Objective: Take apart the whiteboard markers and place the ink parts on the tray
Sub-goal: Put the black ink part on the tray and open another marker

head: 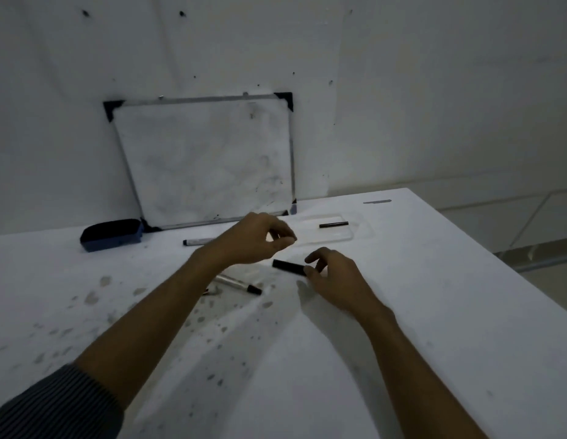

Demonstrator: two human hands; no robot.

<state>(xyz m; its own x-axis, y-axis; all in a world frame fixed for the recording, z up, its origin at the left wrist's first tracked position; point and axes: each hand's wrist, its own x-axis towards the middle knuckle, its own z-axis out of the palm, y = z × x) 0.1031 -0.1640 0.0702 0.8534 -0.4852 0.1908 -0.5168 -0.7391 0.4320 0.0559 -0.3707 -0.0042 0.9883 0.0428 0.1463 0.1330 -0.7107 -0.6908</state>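
While one ink part (333, 224) lies in the clear tray (345, 237), right hand (334, 277) pinches another (288, 267).

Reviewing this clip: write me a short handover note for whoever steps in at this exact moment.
Right hand pinches a black ink part just above the table.
Left hand is curled above it; whether it holds anything is unclear.
Done: one ink part lies on the clear tray.
Left: tray the held part; a marker beneath the left forearm and another near the eraser remain.
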